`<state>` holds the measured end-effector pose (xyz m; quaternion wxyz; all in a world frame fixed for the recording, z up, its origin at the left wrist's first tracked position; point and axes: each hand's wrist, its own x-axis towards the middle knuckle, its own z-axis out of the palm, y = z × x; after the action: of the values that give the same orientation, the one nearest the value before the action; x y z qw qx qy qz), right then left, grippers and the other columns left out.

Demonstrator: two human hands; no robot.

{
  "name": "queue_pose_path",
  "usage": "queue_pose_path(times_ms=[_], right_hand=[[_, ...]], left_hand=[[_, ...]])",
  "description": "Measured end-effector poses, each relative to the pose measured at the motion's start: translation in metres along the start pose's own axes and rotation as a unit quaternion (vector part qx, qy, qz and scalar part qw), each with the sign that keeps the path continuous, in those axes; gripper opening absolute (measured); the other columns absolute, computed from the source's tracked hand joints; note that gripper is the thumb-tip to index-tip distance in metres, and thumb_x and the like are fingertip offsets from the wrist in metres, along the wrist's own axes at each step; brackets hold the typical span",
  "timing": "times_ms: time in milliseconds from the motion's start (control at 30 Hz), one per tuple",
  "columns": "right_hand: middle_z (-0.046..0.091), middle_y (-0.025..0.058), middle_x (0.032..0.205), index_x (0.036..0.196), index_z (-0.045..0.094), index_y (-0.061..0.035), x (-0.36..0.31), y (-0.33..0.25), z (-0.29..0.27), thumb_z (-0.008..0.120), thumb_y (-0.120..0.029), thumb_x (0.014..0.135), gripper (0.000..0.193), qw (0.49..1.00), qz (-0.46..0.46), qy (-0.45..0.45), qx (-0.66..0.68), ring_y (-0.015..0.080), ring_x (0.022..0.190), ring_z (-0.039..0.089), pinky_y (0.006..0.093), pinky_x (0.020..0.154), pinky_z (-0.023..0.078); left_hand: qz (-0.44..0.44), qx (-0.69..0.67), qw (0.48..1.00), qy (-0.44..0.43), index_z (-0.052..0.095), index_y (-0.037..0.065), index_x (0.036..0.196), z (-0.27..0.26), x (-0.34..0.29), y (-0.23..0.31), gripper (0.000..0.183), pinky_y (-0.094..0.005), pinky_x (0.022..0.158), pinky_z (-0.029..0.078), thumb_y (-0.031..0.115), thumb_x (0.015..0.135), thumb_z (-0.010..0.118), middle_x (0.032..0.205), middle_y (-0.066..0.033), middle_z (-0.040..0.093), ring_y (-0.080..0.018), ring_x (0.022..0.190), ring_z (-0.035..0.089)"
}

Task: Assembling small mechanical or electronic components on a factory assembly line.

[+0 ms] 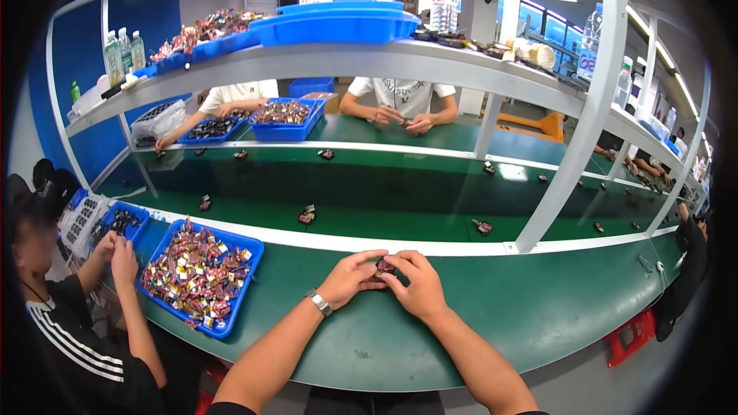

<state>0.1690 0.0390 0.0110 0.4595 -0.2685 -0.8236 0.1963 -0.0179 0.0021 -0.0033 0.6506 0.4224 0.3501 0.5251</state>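
Note:
Between my two hands, just above the green work table (354, 338), is a small dark-and-reddish part with a bit of yellow (382, 267). My left hand (355, 278), with a watch at the wrist, pinches it from the left side. From the right, my right hand (415, 284) grips it with thumb and fingers. My fingers cover much of the part, so its exact kind cannot be made out. To the left of my hands, a blue tray (257, 250) holds a heap of small reddish, white and yellow parts (196, 273).
Beyond a white rail (346, 243), a dark green conveyor belt (384, 192) carries several scattered small parts. A white shelf (346, 58) with blue trays spans above, its post (573, 131) right of my hands. Co-workers sit left and opposite. A red stool (634, 336) stands at right.

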Motion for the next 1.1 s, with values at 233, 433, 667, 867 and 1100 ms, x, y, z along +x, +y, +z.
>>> queue_pose_path(times_ms=[233, 433, 667, 867, 1100], right_hand=[[0.063, 0.0049, 0.100, 0.099, 0.070, -0.0102, 0.000, 0.003, 0.001, 0.075, -0.004, 0.073, 0.027, 0.984, -0.107, 0.018, -0.139, 0.0206, 0.083, 0.063, 0.0328, 0.065, 0.054], [0.057, 0.0032, 0.094, 0.092, 0.065, -0.0081, 0.001, 0.005, 0.002, 0.069, -0.003, 0.071, 0.022, 0.977, -0.123, -0.010, -0.173, 0.0228, 0.086, 0.058, 0.0348, 0.072, 0.050], [0.057, 0.0054, 0.103, 0.084, 0.062, -0.0069, 0.005, 0.011, -0.012, 0.074, -0.002, 0.071, 0.019, 0.991, -0.056, -0.095, -0.077, 0.0255, 0.095, 0.057, 0.0356, 0.077, 0.051], [0.057, 0.0050, 0.107, 0.088, 0.067, -0.0085, 0.005, 0.010, -0.013, 0.073, -0.005, 0.075, 0.014, 0.992, -0.042, -0.085, -0.079, 0.0256, 0.105, 0.055, 0.0359, 0.082, 0.052], [0.059, 0.0050, 0.116, 0.086, 0.070, -0.0082, 0.003, 0.013, -0.013, 0.072, -0.009, 0.078, 0.009, 0.995, -0.005, -0.094, -0.036, 0.0260, 0.110, 0.054, 0.0356, 0.087, 0.051]], left_hand=[[0.003, -0.034, 0.999, -0.003, 0.043, 0.004, 0.127, 0.004, -0.001, -0.004, 0.032, -0.0423, 0.101, 0.050, -0.001, 0.096, 0.049, 0.118, -0.0134, 0.061, -0.0219, 0.112, 0.060], [-0.002, -0.009, 1.000, 0.014, 0.045, 0.004, 0.125, 0.005, 0.002, -0.009, 0.030, -0.0365, 0.096, 0.054, -0.003, 0.096, 0.046, 0.118, -0.0123, 0.061, -0.0195, 0.107, 0.062], [-0.012, 0.019, 1.000, 0.002, 0.045, 0.004, 0.123, 0.004, 0.001, -0.009, 0.029, -0.0390, 0.097, 0.054, -0.004, 0.095, 0.047, 0.117, -0.0123, 0.062, -0.0194, 0.107, 0.062], [-0.013, 0.026, 1.000, 0.005, 0.045, 0.003, 0.124, 0.006, 0.002, -0.007, 0.030, -0.0387, 0.097, 0.054, -0.005, 0.095, 0.047, 0.117, -0.0125, 0.062, -0.0196, 0.107, 0.062], [0.011, 0.045, 0.998, -0.053, 0.044, 0.003, 0.125, 0.004, 0.000, -0.005, 0.035, -0.0374, 0.100, 0.052, -0.004, 0.092, 0.053, 0.123, -0.0120, 0.057, -0.0200, 0.111, 0.060]])
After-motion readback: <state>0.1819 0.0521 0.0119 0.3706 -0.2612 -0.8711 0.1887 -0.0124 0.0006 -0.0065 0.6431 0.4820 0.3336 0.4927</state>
